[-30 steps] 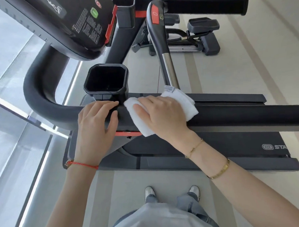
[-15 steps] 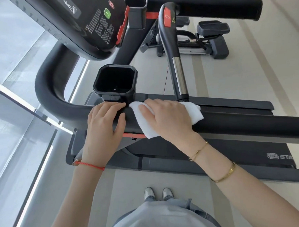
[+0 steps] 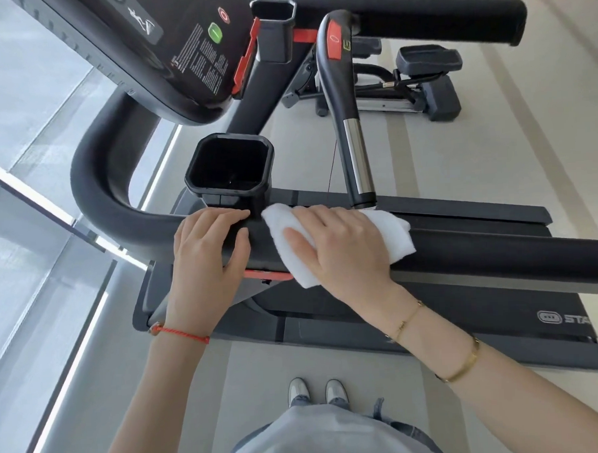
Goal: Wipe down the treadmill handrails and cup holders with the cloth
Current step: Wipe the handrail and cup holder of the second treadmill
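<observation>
A thick black handrail point(image 3: 497, 255) runs across the middle and curves up at the left. My right hand point(image 3: 346, 248) presses a folded white cloth point(image 3: 395, 235) onto the rail, just right of the near black cup holder point(image 3: 230, 167). My left hand point(image 3: 206, 261) rests on the rail below that cup holder, fingers curled over the top. A second cup holder point(image 3: 275, 28) sits higher up beside the console. The far handrail point(image 3: 418, 19) crosses the top.
The black console point(image 3: 166, 54) with red and green buttons hangs at the upper left. An upright grip with a red button point(image 3: 339, 87) rises behind the cloth. The treadmill deck point(image 3: 466, 315) lies below the rail. Another exercise machine point(image 3: 421, 84) stands beyond. A glass wall is at left.
My right hand with the cloth has shifted a little along the rail beside the cup holder. My left hand stays on the rail. My head has moved, shifting the view slightly.
</observation>
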